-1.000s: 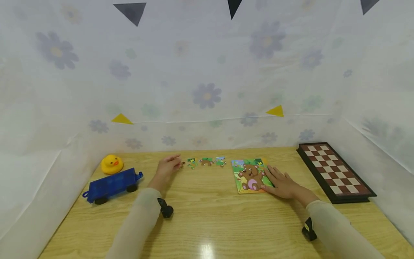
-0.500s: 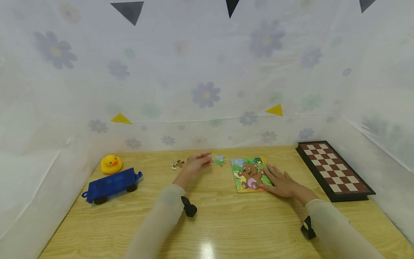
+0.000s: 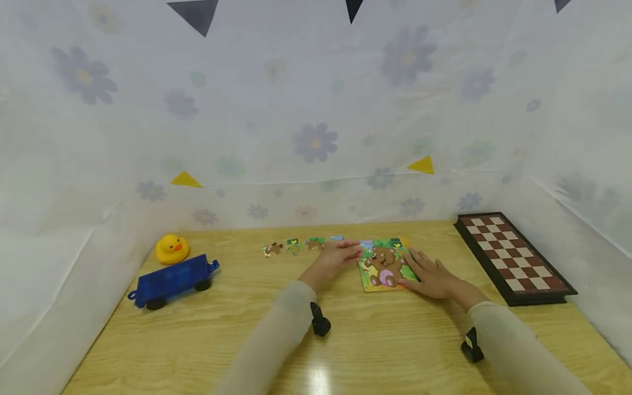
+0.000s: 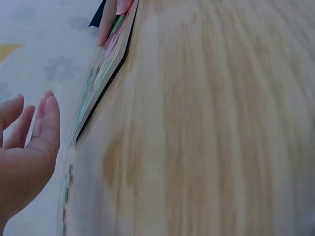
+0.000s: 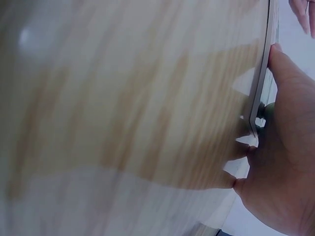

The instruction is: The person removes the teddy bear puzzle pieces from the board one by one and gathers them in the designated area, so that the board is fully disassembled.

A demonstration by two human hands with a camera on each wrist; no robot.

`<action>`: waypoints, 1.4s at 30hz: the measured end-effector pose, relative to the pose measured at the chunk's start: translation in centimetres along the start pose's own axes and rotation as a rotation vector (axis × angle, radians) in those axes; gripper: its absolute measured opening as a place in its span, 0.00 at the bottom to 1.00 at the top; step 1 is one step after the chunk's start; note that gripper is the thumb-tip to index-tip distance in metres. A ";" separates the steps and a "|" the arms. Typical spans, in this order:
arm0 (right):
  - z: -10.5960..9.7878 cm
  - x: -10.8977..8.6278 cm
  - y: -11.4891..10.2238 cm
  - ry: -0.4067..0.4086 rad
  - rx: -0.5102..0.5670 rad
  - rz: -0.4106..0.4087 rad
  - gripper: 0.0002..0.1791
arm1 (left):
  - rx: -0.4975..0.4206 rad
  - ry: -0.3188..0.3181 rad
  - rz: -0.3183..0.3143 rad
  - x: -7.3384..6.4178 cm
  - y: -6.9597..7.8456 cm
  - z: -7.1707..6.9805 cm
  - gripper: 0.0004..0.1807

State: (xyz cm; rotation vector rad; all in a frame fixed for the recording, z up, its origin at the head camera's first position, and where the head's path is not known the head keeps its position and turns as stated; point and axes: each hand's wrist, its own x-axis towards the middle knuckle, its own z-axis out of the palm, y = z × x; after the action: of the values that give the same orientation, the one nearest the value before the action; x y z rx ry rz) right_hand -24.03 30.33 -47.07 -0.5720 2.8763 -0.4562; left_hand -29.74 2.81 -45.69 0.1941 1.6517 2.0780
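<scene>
A bear-picture jigsaw board (image 3: 386, 266) lies flat on the wooden table, right of the middle in the head view. My right hand (image 3: 434, 277) rests on its right side, fingers spread; in the right wrist view the thumb (image 5: 285, 71) lies along the board's edge. At the board's upper left corner is my left hand (image 3: 332, 262). The left wrist view shows the left fingers (image 4: 49, 118) loosely extended, nothing seen between them. Loose jigsaw pieces, one brown (image 3: 273, 249), one green (image 3: 294, 246), another brown and green (image 3: 314, 243), line up leftward; a blue one (image 3: 337, 238) is partly hidden behind the left hand.
On the far left a yellow rubber duck (image 3: 172, 249) sits behind a blue toy wagon (image 3: 175, 281). A checkered game board (image 3: 511, 255) in a black case lies at the right. White flowered cloth (image 3: 316, 186) walls in the back and sides of the table (image 3: 375, 345).
My left hand has moved right, past the row of jigsaw pieces to the board's left edge. The brown piece that was near its fingertips lies at the row's left end. My right hand stays put.
</scene>
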 end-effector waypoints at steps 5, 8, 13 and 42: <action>0.0 0.2 -0.1 -0.012 -0.013 0.015 0.47 | 0.031 -0.053 -0.025 0.2 -1.1 1.6 0.20; 0.0 0.3 -0.2 -0.011 -0.012 0.014 0.47 | 0.051 -0.072 -0.022 0.5 -1.7 2.1 0.21; -0.1 0.2 -0.3 -0.016 -0.006 0.018 0.47 | 0.108 -0.085 -0.031 0.7 -2.0 2.8 0.21; -0.4 0.2 -0.1 -0.046 -0.020 0.010 0.46 | 0.147 -0.164 -0.112 0.3 -1.3 5.2 0.33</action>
State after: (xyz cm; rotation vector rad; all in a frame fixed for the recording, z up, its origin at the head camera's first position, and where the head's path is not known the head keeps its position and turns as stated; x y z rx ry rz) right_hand -24.21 30.25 -46.63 -0.5635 2.8415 -0.4072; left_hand -27.59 7.70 -45.66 0.3051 1.6758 1.8099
